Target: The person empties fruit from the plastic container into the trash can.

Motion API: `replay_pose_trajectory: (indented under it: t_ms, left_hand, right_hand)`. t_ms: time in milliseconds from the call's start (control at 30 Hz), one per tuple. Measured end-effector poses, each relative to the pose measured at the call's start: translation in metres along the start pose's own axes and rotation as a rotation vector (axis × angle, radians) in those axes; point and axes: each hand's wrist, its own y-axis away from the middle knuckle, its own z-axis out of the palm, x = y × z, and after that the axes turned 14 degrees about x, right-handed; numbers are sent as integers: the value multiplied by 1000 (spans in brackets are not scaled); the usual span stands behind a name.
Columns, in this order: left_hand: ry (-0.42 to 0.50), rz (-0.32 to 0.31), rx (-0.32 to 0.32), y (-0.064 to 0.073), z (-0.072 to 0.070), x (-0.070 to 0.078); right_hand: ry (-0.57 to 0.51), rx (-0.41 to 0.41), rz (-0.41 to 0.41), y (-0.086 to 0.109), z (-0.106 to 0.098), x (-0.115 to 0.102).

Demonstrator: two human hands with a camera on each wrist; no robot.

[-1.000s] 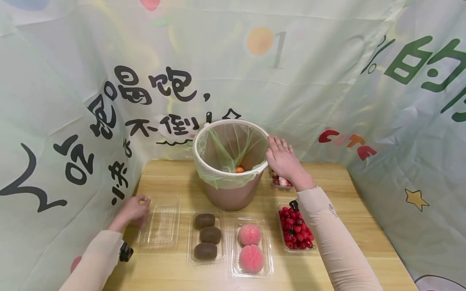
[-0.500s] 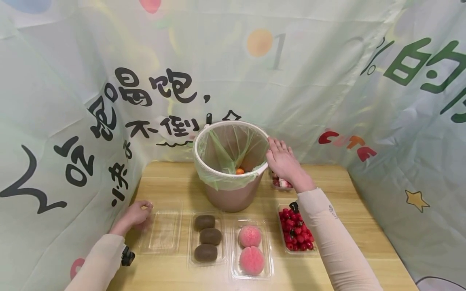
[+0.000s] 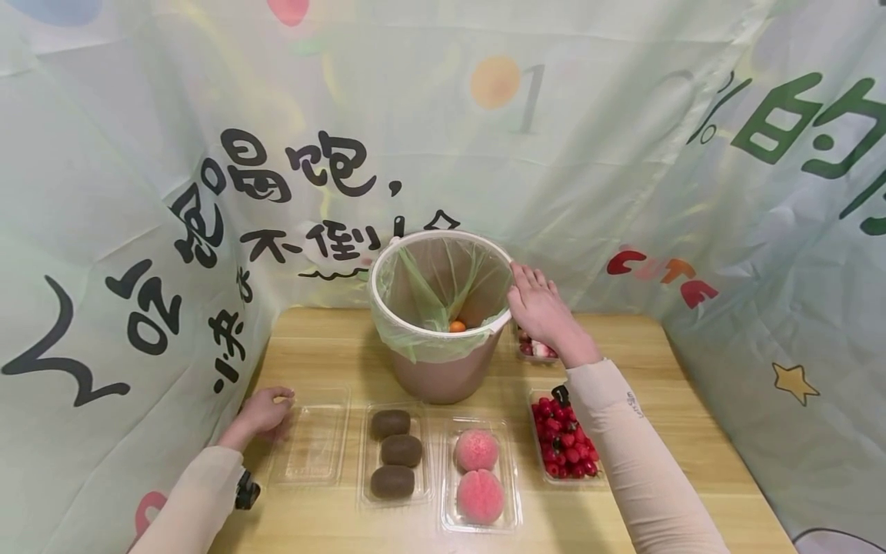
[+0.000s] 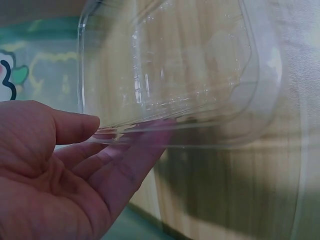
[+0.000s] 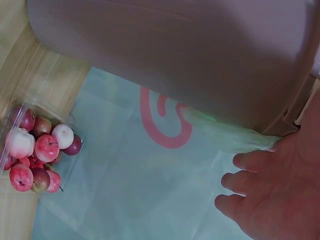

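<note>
The upright, brownish-pink bin (image 3: 443, 378) wears a translucent green liner (image 3: 415, 350) (folded over its rim); the clear, shallow plastic tray (image 3: 311, 442) is front-left of the bin, apart.

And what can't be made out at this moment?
Head view: part of the mixed-fruit box, hidden by the right hand.
Head view: floor of the bin, hidden by its front wall.
Left wrist view: far end of the clear container, cut off by the top edge.

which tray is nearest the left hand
The leftmost clear tray, right at the left hand; no contents show in it, whereas the other trays hold fruit.
</note>
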Motion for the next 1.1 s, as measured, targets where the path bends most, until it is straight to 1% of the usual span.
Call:
replay_pose_trajectory:
  t_ms: [167, 300, 433, 500, 533, 667, 733, 767, 833, 867, 900, 1000, 1067, 1100]
  left_hand:
    - [20, -22, -9, 1, 1, 0]
    - [32, -25, -13, 1, -1, 0]
    - [4, -17, -9, -1, -5, 1]
    - [-60, 27, 28, -3, -7, 2]
    - [-110, 64, 61, -4, -8, 2]
    - [-279, 191, 229, -5, -11, 5]
    - [-304, 223, 286, -4, -11, 9]
    - [-294, 223, 296, -3, -11, 11]
    - [-240, 212, 292, 0, -9, 18]
    - [-202, 200, 277, 2, -8, 21]
    - [-143, 183, 253, 4, -6, 25]
    - [31, 109, 182, 12, 0, 37]
    - [113, 70, 147, 17, 6, 43]
    - [139, 57, 138, 19, 9, 46]
  right_hand:
    - [0, -1, -3, 0, 1, 1]
    - [-1, 1, 2, 1, 0, 1]
    - [-2, 8, 4, 2, 0, 1]
    - [-4, 11, 3, 2, -1, 1]
    - [-3, 11, 3, 2, -1, 1]
    - [-2, 9, -1, 1, 0, 1]
    - [-2, 5, -3, 1, 0, 1]
    - [-3, 4, -4, 1, 0, 1]
    - [-6, 2, -5, 0, 0, 1]
    - [-8, 2, -4, 1, -1, 0]
    - [-8, 3, -4, 1, -1, 0]
    - [-7, 5, -3, 1, -1, 0]
    - [-8, 5, -3, 1, -2, -1]
    - [-8, 5, -4, 1, -2, -1]
